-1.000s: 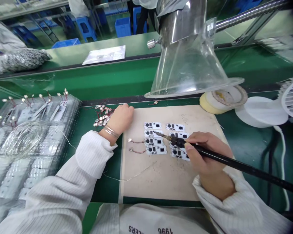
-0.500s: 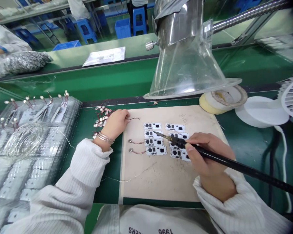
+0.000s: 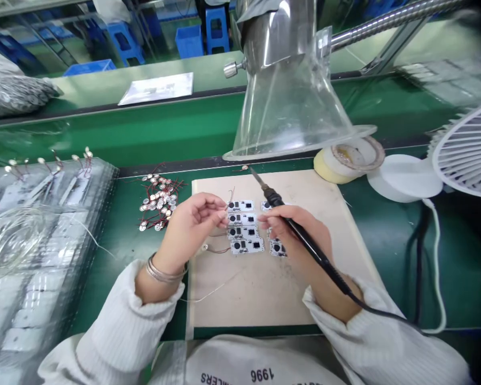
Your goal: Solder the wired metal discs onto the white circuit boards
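Note:
My left hand (image 3: 198,222) is closed in a pinch beside the left column of white circuit boards (image 3: 247,246). Thin wires (image 3: 232,193) stick up from its fingertips; whatever is at their other end is hidden in the fingers. A soldering iron (image 3: 316,254) with a black handle is gripped in my right hand (image 3: 299,230), its tip raised and pointing away over the board's far edge. Behind that hand, a second column of circuit boards (image 3: 278,248) is partly hidden. One small wired disc (image 3: 204,247) lies left of the lowest left board.
A pile of small wired discs (image 3: 160,199) lies left of the beige work board (image 3: 224,315). Stacked clear trays (image 3: 36,299) bear a coil of solder wire (image 3: 14,243). A clear fume hood (image 3: 292,117) hangs ahead. Tape rolls (image 3: 348,158) and a white fan (image 3: 467,152) stand right.
My left hand has come from the disc pile rightward to the boards, with thin wires in its fingers. My right hand has moved left, and the iron's tip has swung up off the boards.

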Demonstrator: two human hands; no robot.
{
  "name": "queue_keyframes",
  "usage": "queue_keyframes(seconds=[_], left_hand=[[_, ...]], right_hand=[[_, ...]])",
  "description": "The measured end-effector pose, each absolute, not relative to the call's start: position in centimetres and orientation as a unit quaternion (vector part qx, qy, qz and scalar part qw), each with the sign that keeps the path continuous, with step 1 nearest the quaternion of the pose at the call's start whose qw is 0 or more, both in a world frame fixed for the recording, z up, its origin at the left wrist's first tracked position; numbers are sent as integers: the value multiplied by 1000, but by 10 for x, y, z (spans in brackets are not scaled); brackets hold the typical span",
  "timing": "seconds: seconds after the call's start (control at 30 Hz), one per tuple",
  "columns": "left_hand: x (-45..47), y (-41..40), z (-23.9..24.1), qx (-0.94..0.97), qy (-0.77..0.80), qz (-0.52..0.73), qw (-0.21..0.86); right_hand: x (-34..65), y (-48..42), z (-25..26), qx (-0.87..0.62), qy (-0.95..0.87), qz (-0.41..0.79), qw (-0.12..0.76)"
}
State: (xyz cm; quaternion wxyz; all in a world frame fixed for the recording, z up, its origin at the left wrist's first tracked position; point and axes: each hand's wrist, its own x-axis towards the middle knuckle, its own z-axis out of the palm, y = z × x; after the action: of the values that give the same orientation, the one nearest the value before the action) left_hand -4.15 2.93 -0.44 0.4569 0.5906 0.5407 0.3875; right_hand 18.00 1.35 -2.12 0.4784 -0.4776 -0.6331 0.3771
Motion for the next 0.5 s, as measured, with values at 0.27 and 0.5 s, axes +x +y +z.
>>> queue_keyframes(seconds=[0.27,0.5], left_hand=[[-7,10,-6,469,487,460,576],[0,5,-6,446,488,464,590]], right_hand=[[160,11,-25,-422,-551,462,552],[159,8,-20,-448,-539,455,549]])
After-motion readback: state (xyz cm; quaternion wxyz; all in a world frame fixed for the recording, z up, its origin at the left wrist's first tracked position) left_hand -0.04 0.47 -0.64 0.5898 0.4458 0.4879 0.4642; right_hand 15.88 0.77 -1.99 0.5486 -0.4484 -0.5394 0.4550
